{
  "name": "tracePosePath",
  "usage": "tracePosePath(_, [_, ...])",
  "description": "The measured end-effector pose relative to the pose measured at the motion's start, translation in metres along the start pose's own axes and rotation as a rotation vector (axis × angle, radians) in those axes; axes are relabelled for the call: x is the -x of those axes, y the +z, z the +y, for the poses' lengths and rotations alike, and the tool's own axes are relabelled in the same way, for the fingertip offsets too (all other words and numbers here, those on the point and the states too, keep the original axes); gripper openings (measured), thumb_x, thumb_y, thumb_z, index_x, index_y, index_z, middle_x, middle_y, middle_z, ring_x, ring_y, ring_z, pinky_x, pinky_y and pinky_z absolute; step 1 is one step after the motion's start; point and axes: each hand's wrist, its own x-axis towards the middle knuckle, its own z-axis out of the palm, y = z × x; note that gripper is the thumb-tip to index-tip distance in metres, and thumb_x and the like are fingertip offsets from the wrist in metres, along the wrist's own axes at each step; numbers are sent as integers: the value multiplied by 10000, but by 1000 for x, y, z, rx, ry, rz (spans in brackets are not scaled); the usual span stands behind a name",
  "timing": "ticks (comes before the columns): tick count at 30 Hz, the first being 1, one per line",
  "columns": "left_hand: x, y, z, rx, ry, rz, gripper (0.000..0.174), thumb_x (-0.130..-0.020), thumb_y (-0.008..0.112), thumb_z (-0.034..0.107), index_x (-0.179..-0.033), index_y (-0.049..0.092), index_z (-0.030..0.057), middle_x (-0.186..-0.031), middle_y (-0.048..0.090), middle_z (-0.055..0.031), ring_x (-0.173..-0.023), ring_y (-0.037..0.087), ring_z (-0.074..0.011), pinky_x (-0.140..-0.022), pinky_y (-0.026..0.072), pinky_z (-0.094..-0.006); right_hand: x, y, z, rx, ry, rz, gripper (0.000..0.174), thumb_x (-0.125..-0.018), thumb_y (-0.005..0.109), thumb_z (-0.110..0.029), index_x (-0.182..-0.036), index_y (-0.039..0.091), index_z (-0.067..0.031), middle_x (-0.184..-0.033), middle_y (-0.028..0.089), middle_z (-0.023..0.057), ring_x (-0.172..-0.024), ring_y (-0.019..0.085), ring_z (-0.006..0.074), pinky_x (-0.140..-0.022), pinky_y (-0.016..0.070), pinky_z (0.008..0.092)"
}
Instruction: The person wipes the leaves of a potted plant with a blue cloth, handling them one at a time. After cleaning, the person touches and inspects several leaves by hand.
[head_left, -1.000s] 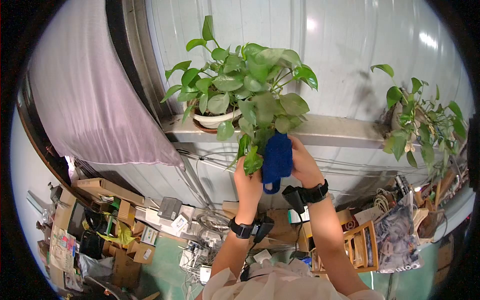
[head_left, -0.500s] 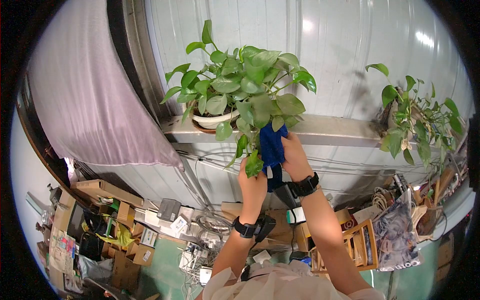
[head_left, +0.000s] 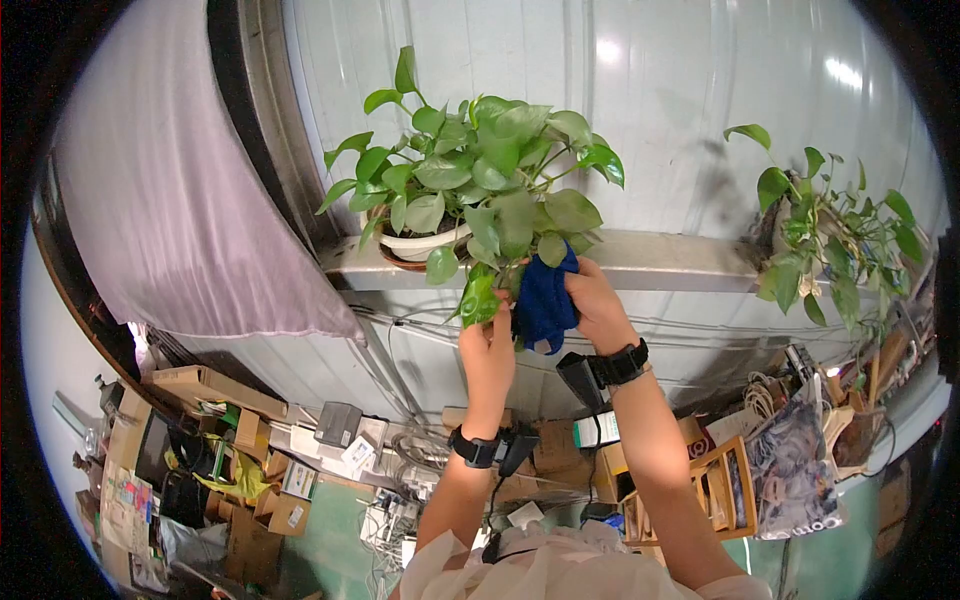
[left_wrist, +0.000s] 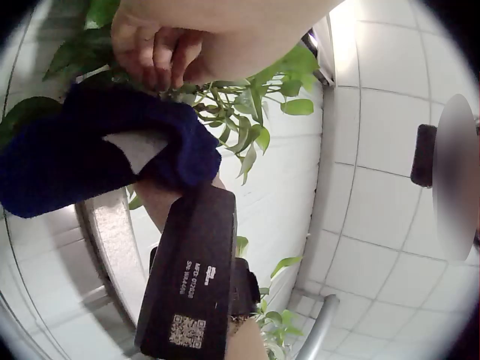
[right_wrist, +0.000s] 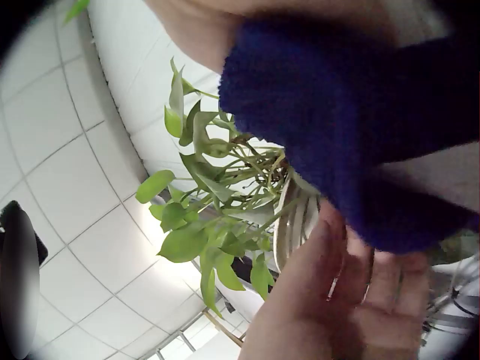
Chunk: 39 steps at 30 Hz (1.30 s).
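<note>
So the biggest thing there was the long grey metal ledge along the white panel wall, and a bushy, glossy-leaved green vine sat on it, spilling over the front edge. Its round white pot stood near the ledge's left end. Couldn't judge the pot's weight, but I figured a hard tug on the stems could've tipped it.

Next size down was the dark blue, fuzzy-looking cloth, hanging bunched just in front of the ledge, below the leaves. Looked light, floppy and grippy to me, so a pinch at a top fold seemed plenty. The right hand had its fingers closed on the cloth's upper right side.

The left hand was curled, thumb against fingers, seemingly pinching a bright green, shiny leaf low on the vine; the exact contact was partly hidden. That leaf was the fussy bit: thin, bendy, probably slippery and easy to tear. My pick would've been a soft hold near its stalk, blade supported from underneath.
</note>
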Motion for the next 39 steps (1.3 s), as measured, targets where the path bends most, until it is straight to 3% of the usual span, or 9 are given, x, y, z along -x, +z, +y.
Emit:
tracePosePath(4, [-6,4,3,-52,2,18,169,-871,486,104,-957,574,-11,-855,572,-29,-796,501,-64,-678,384,-195,-3,-11,5,-57,7,96,183,-793,442,8,-942,547,30,-830,604,74,-708,592,149,-602,485,267])
tracePosePath(7, [-12,6,10,-120,25,-32,178,-866,500,119,-916,602,-18,-783,573,-14,-742,494,-56,-653,377,-183,-3,-13,3,-67,-10,74,153,-805,458,-18,-922,543,32,-802,597,67,-684,586,147,-584,476,263])
tracePosePath(10, [-23,11,-1,-59,77,-14,236,-855,527,178,-858,613,-43,-587,473,21,-529,371,-40,-463,273,-203,-6,-22,4,-20,6,69,174,-788,460,-5,-937,542,35,-794,598,67,-668,581,146,-580,470,259])
tracePosePath(13, [-32,8,6,-165,-57,-95,235,-847,540,177,-820,611,-46,-540,454,34,-504,346,-41,-450,265,-210,-6,-22,1,44,13,81,192,-768,456,16,-934,549,36,-788,601,66,-658,577,145,-580,465,255])
tracePosePath(22, [-48,15,-2,-91,28,-83,293,-805,602,246,-686,586,-22,-487,428,11,-477,351,-52,-443,287,-214,-2,-20,-8,108,22,34,158,-791,476,-2,-918,565,29,-786,604,48,-646,576,130,-574,463,250])
tracePosePath(25, [-51,17,3,-159,52,-132,309,-799,607,261,-656,581,-12,-510,464,1,-481,394,-60,-455,321,-216,0,-19,-8,27,8,13,142,-819,488,-40,-921,563,24,-787,606,42,-650,577,120,-571,463,248])
tracePosePath(31, [-56,22,32,-165,-398,-174,264,-761,638,226,-843,558,-12,-792,567,-42,-719,478,-90,-655,384,-227,0,-19,-7,64,31,19,147,-822,477,-42,-927,555,25,-797,604,46,-643,570,118,-568,461,250])
tracePosePath(37, [-64,24,20,93,-433,-258,387,-739,636,193,-973,397,-1,-939,509,-44,-829,479,-110,-724,382,-233,0,-23,-6,100,16,39,180,-776,438,14,-914,552,31,-790,600,59,-662,573,133,-582,457,247])
tracePosePath(39, [-64,27,18,103,-368,-223,400,-730,665,262,-886,383,24,-860,536,-54,-699,493,-105,-576,389,-230,3,-19,-7,74,24,71,178,-770,443,14,-910,552,31,-790,599,63,-658,575,137,-572,458,251])
